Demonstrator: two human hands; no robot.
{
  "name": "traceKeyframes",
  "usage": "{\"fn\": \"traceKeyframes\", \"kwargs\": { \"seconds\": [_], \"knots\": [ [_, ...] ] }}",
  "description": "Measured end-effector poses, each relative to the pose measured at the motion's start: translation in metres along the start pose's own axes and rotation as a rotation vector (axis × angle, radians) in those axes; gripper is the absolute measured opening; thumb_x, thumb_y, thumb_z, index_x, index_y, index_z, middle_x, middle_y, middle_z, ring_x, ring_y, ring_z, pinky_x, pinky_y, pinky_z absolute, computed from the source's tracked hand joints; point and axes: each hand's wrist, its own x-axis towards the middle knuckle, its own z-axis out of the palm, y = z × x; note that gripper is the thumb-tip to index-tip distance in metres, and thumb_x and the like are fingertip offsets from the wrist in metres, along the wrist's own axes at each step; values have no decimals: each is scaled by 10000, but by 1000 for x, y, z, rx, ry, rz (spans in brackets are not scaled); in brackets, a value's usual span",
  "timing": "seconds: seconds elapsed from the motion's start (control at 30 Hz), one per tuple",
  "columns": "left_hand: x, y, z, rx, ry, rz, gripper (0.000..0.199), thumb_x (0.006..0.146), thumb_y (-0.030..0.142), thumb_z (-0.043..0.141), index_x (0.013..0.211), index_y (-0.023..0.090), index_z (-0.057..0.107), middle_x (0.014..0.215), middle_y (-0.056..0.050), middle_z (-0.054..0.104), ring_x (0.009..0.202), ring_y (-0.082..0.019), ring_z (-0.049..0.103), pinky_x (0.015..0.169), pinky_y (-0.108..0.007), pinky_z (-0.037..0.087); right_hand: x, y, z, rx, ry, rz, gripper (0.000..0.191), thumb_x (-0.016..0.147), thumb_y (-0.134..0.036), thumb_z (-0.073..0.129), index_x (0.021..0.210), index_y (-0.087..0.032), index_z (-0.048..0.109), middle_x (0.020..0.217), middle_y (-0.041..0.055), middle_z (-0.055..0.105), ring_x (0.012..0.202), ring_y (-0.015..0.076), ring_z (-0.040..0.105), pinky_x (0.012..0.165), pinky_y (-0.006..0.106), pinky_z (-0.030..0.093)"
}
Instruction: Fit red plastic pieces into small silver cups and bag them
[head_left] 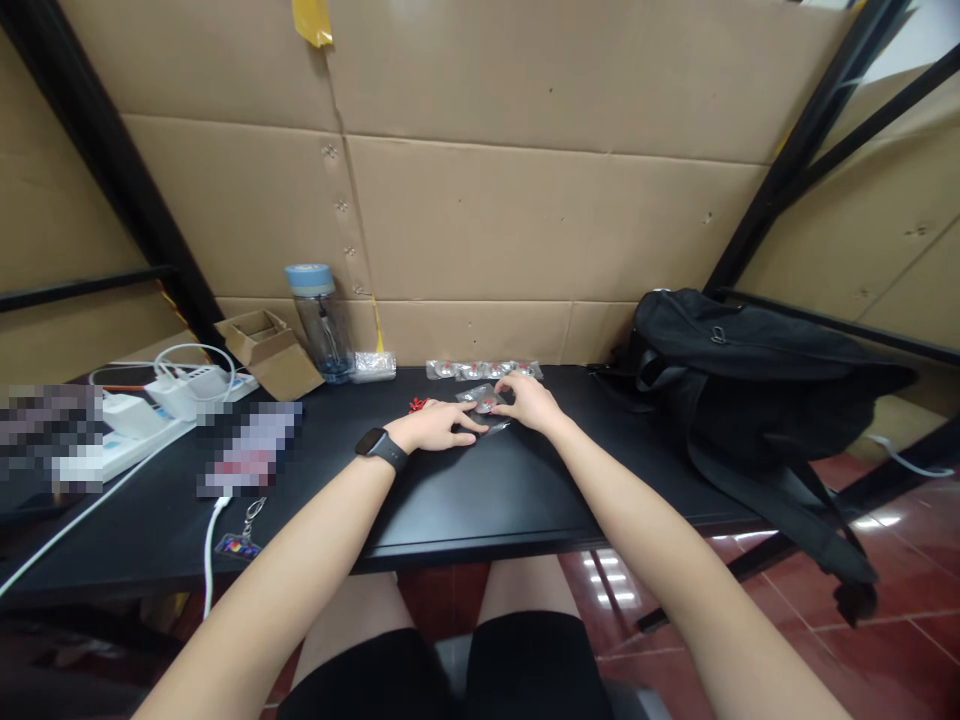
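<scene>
Black desk (465, 500), frame centre: both forearms stretch forward, palms down. The left hand (439, 428) lies flat, fingers pressing a clear packet (484, 402); the right hand (530, 400) pinches the packet's far edge. More packets (484, 370) line the cardboard wall. Bare desk lies nearer; a backpack (750, 390) crowds the right.

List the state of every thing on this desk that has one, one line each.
Small clear plastic packet with red contents: flat on the black desk, pinned under both hands.
Left hand: palm down, fingertips on the packet.
Right hand: fingertips on the packet's far edge.
Row of clear packets: lying by the wall, untouched.
Small brown cardboard box: flaps open.
Clear water bottle with blue lid: upright, capped.
Black backpack: slumped on the desk's right end.
</scene>
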Motion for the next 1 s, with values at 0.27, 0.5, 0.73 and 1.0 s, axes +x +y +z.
{"fn": "traceKeyframes", "kwargs": {
  "seconds": [0.27,0.5,0.73,1.0],
  "knots": [
    [-5,1,-10,79,-30,4,372,885,297,639,1223,409,745,1628,65,407,1416,-249,507,1188,-372,349,3,-13,19,-26,70,37,252,831,-311,754,1042,-218,650,1105,80,657,1033,238,623,857,348,491],
    [-4,-14,-9,50,333,-28,545,740,21,497,1171,284,702,1260,-12,716,1194,-217,644,1026,-339,454,2,0,-1,305,-82,-175,209,924,-246,612,1119,-185,655,1067,76,666,899,186,618,823,322,489],
    [3,-8,5,162,383,-106,217,880,294,672,1096,289,693,1172,-38,729,1177,-260,608,979,-408,354,1,-3,1,233,-57,-213,222,764,-179,797,981,-202,756,971,48,725,883,192,645,846,318,485],
    [3,-9,-1,146,379,-130,156,923,295,594,875,246,734,984,-33,778,1020,-244,664,973,-409,299,3,4,4,289,-69,-216,88,849,-227,734,778,-201,780,897,51,767,819,183,691,811,293,494]
  ]
}}
